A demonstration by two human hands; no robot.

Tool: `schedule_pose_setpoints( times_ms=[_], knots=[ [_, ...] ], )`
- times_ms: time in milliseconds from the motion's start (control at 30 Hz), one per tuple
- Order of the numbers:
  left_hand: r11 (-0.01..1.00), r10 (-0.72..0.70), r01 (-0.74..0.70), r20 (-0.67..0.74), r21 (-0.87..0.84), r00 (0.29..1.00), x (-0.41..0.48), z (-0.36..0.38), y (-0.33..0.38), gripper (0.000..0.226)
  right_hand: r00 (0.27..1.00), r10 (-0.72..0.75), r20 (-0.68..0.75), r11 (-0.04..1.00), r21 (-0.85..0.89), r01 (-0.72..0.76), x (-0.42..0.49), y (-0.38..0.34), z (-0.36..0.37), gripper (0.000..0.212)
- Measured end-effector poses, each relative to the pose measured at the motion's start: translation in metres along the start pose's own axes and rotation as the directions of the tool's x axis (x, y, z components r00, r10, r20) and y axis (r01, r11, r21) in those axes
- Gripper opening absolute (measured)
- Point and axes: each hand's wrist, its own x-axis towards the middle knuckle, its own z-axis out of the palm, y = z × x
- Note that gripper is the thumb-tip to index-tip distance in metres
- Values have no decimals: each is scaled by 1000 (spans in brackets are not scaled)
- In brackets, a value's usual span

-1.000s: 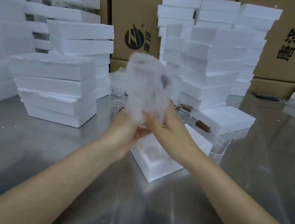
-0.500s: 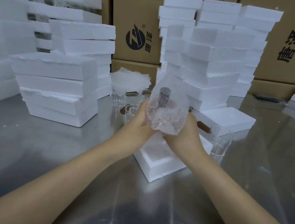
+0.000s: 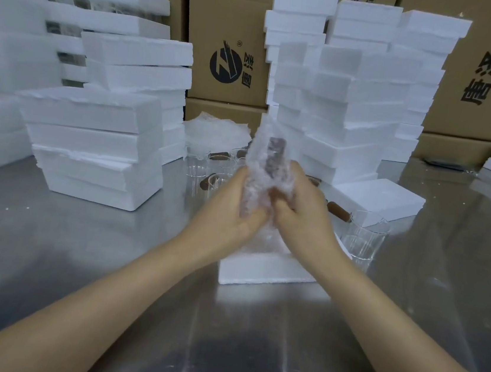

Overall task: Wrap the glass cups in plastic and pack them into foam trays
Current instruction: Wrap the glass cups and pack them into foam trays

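Both hands hold a glass cup wrapped in bubble plastic point(image 3: 264, 163) above the table; its brown handle shows through the wrap. My left hand point(image 3: 230, 215) grips the wrapped cup from the left and below. My right hand point(image 3: 303, 211) grips it from the right, fingers curled into the plastic. Directly beneath the hands lies an open white foam tray point(image 3: 261, 269), partly hidden by them. Bare glass cups with brown handles point(image 3: 206, 168) stand behind the hands, and another glass cup point(image 3: 363, 239) stands to the right of the tray.
A pile of bubble plastic sheets point(image 3: 217, 131) lies behind the cups. Foam tray stacks stand at the left point(image 3: 95, 142) and behind centre point(image 3: 350, 106), a single foam piece point(image 3: 378, 199) at right. Cardboard boxes point(image 3: 232, 29) line the back. The table is shiny metal point(image 3: 74, 257).
The loose plastic that billowed above the hands has been drawn in tight round the cup. The bundle has turned more upright and narrower, and both hands have closed further round its lower part.
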Motion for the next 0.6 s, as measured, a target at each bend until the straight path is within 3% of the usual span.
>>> schedule_pose_setpoints(
  times_ms=[100, 200, 300, 400, 500, 600],
  knots=[
    [995, 47, -34, 152, -89, 987, -3, 4, 2, 58, 995, 37, -92, 999, 31, -34, 2, 6, -6, 44],
    [997, 67, -64, 64, -45, 996, -1, 7, 1, 55, 997, 21, -75, 998, -63, -26, 1, 5, -2, 38],
    [999, 51, -51, -101, 0, 994, 1, 2, -1, 35, 999, 18, 29, 998, -68, -16, -1, 2, 3, 31],
    [984, -74, 38, -204, -175, 976, 7, -9, 0, 16, 992, -3, 129, 995, 95, -9, -2, -2, 4, 37],
    [926, -212, 134, -192, -353, 958, 13, -18, 1, 20, 985, 53, 166, 933, 345, -108, 0, -7, 1, 42],
    [857, -308, 229, -103, -461, 946, 14, -23, 3, 26, 976, 77, 203, 927, 345, -145, 1, -5, -4, 62]
  ],
)
